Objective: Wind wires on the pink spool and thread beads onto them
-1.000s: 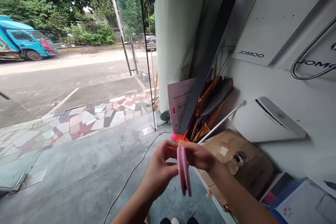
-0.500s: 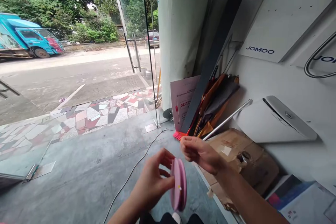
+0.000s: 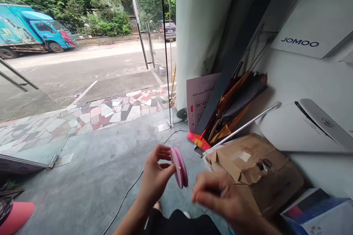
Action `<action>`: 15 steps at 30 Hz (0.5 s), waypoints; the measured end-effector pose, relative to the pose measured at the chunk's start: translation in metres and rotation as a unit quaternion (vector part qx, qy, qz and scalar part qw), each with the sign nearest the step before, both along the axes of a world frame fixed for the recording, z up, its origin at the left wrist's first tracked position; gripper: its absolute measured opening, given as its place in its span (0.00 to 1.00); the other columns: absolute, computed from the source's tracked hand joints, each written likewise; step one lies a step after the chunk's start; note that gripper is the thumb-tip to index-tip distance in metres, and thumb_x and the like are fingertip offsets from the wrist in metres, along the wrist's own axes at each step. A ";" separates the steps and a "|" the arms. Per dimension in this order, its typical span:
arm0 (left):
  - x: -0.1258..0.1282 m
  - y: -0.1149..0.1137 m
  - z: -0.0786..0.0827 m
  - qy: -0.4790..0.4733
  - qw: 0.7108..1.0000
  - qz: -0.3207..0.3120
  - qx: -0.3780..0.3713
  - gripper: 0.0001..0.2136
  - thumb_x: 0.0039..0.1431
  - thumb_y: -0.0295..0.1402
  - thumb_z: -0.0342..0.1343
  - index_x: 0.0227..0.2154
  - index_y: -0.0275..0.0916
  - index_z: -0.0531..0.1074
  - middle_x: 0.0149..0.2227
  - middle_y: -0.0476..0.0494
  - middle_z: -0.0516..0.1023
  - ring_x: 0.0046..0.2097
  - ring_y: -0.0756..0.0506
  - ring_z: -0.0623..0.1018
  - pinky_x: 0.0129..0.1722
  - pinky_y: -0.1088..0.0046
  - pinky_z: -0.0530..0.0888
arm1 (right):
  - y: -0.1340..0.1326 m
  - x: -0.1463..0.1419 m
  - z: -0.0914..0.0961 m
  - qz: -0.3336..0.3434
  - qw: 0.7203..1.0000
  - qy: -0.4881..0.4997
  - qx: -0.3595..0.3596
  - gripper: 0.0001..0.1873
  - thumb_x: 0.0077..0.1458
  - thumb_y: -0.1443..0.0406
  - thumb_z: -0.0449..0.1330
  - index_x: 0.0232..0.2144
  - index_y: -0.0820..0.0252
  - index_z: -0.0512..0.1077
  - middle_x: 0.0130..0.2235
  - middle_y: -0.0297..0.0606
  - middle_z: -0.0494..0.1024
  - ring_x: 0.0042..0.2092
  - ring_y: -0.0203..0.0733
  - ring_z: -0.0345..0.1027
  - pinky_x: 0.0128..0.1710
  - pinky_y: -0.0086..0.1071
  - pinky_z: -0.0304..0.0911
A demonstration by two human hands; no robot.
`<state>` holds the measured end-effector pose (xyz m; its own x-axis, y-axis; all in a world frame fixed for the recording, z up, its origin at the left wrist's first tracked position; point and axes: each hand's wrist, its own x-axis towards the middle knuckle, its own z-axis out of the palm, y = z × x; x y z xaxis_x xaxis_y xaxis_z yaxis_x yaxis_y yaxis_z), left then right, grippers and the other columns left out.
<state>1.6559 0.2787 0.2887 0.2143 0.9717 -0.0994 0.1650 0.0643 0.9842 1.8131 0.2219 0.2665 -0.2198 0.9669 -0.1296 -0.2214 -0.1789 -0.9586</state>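
Observation:
My left hand (image 3: 154, 177) holds a round pink double-disc case (image 3: 179, 167) on edge, thumb and fingers closed around its rim. A small yellow dot shows on the case's edge. My right hand (image 3: 220, 199) is lower and to the right of the case, apart from it. It is motion-blurred, with its fingers curled together as in a pinch. I cannot make out what it pinches, if anything. Both hands hover over a grey concrete floor (image 3: 91, 180) just inside a glass shopfront.
A crumpled cardboard box (image 3: 248, 161) lies at right. Behind it lean a red-bristled broom (image 3: 198, 140), a metal rod (image 3: 245, 125) and folded umbrellas. A white appliance (image 3: 303, 128) sits against the wall. A thin cable (image 3: 129, 191) crosses the floor. Glass door panels (image 3: 154, 44) stand ahead.
My right hand dropped from above the pink case to below and right of it. My left hand raised the case slightly. The view panned left.

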 end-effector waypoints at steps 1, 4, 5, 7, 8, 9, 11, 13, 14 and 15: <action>-0.001 0.001 0.000 -0.031 0.999 0.012 -0.010 0.11 0.36 0.26 0.59 0.27 0.39 0.67 0.27 0.49 0.71 0.32 0.46 0.73 0.27 0.77 0.70 | -0.003 -0.003 -0.009 0.054 0.997 0.014 -0.051 0.13 0.44 0.57 0.64 0.21 0.63 0.72 0.20 0.32 0.63 0.24 0.31 0.51 0.25 0.29 0.44; -0.001 -0.005 0.005 -0.103 0.987 -0.085 -0.091 0.13 0.33 0.24 0.61 0.26 0.39 0.66 0.24 0.52 0.70 0.29 0.49 0.71 0.24 0.79 0.67 | 0.009 -0.004 -0.031 0.107 0.969 0.117 -0.190 0.16 0.41 0.55 0.63 0.18 0.62 0.66 0.16 0.27 0.54 0.20 0.29 0.43 0.21 0.28 0.40; -0.001 -0.008 0.006 -0.096 0.981 -0.128 -0.111 0.13 0.34 0.23 0.60 0.26 0.39 0.66 0.25 0.51 0.70 0.29 0.49 0.71 0.24 0.79 0.67 | 0.016 -0.001 -0.029 0.091 0.969 0.131 -0.189 0.17 0.42 0.54 0.62 0.18 0.61 0.64 0.18 0.26 0.53 0.20 0.28 0.42 0.22 0.27 0.40; -0.002 -0.012 0.006 -0.040 0.980 -0.164 -0.108 0.12 0.35 0.23 0.59 0.27 0.39 0.67 0.28 0.48 0.72 0.31 0.47 0.72 0.25 0.77 0.69 | 0.025 0.006 -0.014 0.034 0.979 0.142 -0.139 0.18 0.42 0.55 0.63 0.18 0.61 0.63 0.19 0.25 0.52 0.21 0.28 0.40 0.22 0.26 0.40; -0.002 -0.011 0.004 -0.010 0.985 -0.146 -0.087 0.11 0.36 0.23 0.59 0.27 0.39 0.68 0.29 0.47 0.72 0.32 0.46 0.72 0.26 0.76 0.70 | 0.023 0.007 -0.004 -0.012 0.989 0.124 -0.080 0.16 0.43 0.56 0.64 0.19 0.61 0.65 0.19 0.26 0.53 0.22 0.28 0.40 0.23 0.27 0.40; -0.003 -0.009 0.002 0.010 0.992 -0.108 -0.062 0.10 0.37 0.25 0.58 0.27 0.39 0.68 0.30 0.47 0.72 0.33 0.46 0.72 0.27 0.75 0.70 | 0.018 0.006 0.003 -0.044 0.995 0.088 -0.021 0.14 0.44 0.56 0.64 0.20 0.61 0.68 0.19 0.27 0.56 0.22 0.29 0.43 0.23 0.27 0.42; -0.004 -0.003 -0.003 0.004 0.999 -0.028 -0.029 0.11 0.38 0.26 0.58 0.28 0.39 0.67 0.30 0.47 0.71 0.34 0.46 0.72 0.28 0.75 0.70 | 0.002 -0.002 0.003 -0.009 1.000 0.023 0.014 0.12 0.46 0.58 0.63 0.22 0.62 0.73 0.22 0.32 0.63 0.25 0.31 0.51 0.26 0.28 0.46; -0.004 -0.001 -0.004 -0.043 0.998 -0.008 -0.033 0.12 0.36 0.26 0.59 0.27 0.39 0.66 0.28 0.49 0.71 0.32 0.47 0.72 0.26 0.77 0.69 | -0.006 -0.010 -0.014 0.110 0.990 0.055 -0.073 0.15 0.46 0.55 0.62 0.21 0.63 0.72 0.20 0.33 0.63 0.24 0.31 0.53 0.25 0.28 0.46; -0.004 -0.003 -0.003 -0.065 0.996 -0.030 -0.051 0.12 0.35 0.25 0.59 0.27 0.39 0.66 0.28 0.49 0.71 0.31 0.48 0.71 0.25 0.78 0.68 | -0.005 -0.012 -0.023 0.122 0.979 0.087 -0.135 0.18 0.42 0.53 0.63 0.18 0.62 0.69 0.18 0.31 0.60 0.20 0.29 0.48 0.21 0.28 0.42; -0.004 -0.005 -0.002 -0.077 0.992 -0.066 -0.073 0.13 0.35 0.24 0.59 0.27 0.39 0.66 0.27 0.49 0.71 0.30 0.48 0.71 0.24 0.78 0.68 | 0.000 -0.011 -0.029 0.092 0.976 0.104 -0.169 0.19 0.40 0.51 0.63 0.18 0.62 0.67 0.17 0.29 0.57 0.19 0.28 0.45 0.20 0.27 0.42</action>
